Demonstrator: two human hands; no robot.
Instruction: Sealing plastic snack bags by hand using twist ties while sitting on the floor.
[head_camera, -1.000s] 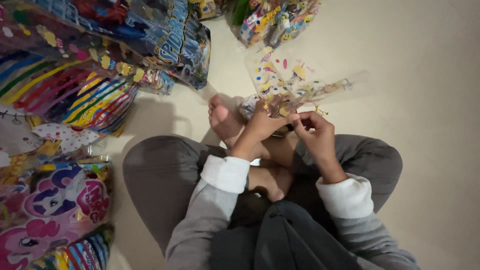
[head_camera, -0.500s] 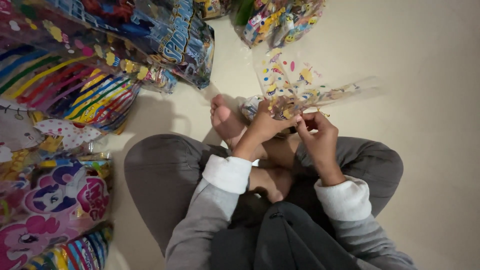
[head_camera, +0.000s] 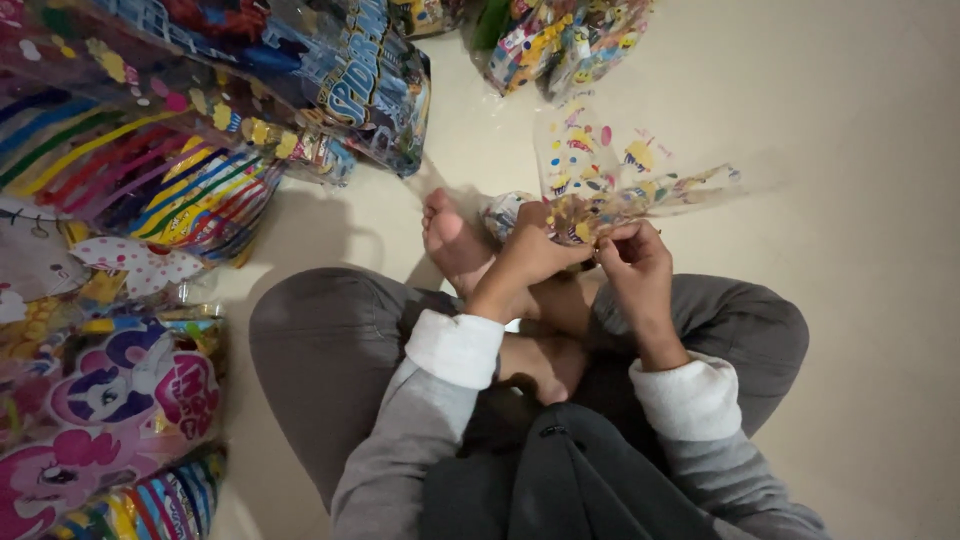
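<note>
Beige floor (head_camera: 850, 300) w/ printed party bags (head_camera: 200, 150) piled left, hands pinch clear bag (head_camera: 600, 170)

Both hands (head_camera: 585, 255) – pinching printed clear bag (head_camera: 610, 175)

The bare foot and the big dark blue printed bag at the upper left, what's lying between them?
Nothing: in the head view, only bare cream floor in shadow separates the foot from the blue bag.

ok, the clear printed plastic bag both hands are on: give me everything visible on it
The clear plastic bag with multicoloured cartoon print looks like thin, glossy, crinkled film. Its neck is gathered and pinched between the left hand and the right hand, above the person's crossed legs. The open top fans up and rightward over the cream floor. The filled lower part sits behind the left hand; contents unclear.
</note>
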